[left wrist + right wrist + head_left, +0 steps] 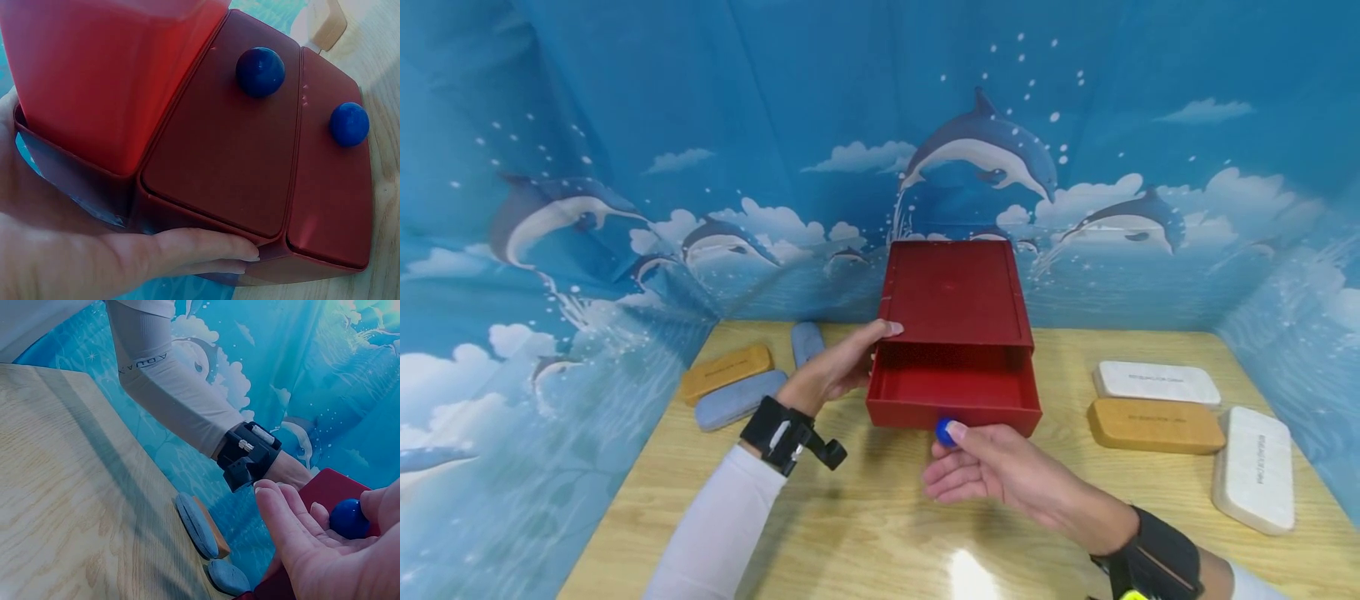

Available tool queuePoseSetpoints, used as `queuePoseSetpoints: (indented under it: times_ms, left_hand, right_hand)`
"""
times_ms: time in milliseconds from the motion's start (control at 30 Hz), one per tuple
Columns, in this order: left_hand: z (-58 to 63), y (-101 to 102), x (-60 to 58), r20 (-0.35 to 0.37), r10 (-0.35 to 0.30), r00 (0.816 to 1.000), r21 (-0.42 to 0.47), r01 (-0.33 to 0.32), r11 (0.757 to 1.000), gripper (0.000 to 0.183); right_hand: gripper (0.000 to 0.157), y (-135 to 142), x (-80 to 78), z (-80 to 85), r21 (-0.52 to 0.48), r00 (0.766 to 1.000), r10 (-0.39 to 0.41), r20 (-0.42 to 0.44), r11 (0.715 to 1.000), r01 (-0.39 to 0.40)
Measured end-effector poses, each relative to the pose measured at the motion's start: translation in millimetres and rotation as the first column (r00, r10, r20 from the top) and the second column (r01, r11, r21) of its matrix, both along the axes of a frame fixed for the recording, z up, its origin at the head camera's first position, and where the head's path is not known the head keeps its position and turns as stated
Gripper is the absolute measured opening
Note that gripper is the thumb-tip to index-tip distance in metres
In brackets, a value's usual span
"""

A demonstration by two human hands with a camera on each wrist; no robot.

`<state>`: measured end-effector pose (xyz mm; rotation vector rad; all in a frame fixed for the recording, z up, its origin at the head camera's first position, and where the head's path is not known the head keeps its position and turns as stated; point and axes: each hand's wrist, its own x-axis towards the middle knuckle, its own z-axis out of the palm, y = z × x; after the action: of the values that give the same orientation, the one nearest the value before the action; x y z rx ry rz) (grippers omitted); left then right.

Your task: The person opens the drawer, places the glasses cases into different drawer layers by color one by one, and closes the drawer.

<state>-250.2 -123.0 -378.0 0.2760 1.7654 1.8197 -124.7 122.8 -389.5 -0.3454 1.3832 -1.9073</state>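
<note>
Left sleeve [715, 533]: white cloth, nearest the viewer, ending at a black wristband [782, 437].
Left-side cases: one orange case [730, 371] and two blue cases [741, 400], oblong, round-cornered and matt, on the wood-grained tabletop [865, 542].
Left hand [842, 362]: fingers laid straight along the left side of the red chest [951, 292], thumb over its top edge, pinching nothing.
Chest: smooth, plastic-looking box between the hands, before the dolphin-print curtain [820, 100]; three drawers stacked, the lower two flush.
Top drawer [955, 415]: standing partly out, its sliding axis running from curtain toward person; the right hand is nearer its front, the left nearer the chest's body.
Blue knob [944, 433]: glossy ball on the drawer's front, directly at the right fingertips.
Right hand [1000, 467]: thumb and finger pinch the knob; the other fingers lie below it.
Right-side cases: two white cases [1157, 382] and one tan case [1153, 427], rounded oblongs, well apart from the chest.
</note>
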Motion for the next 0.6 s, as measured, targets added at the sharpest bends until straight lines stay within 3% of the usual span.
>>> queuePoseSetpoints:
  times_ms: [600]
  left_hand:
    - [2.0, 0, 1.0, 0.008, -0.014, 1.000, 0.016, 0.014, 1.000, 0.063]
  right_hand:
    - [0.044, 0, 13.1, 0.6, 0.017, 1.000, 0.025, -0.002, 1.000, -0.025]
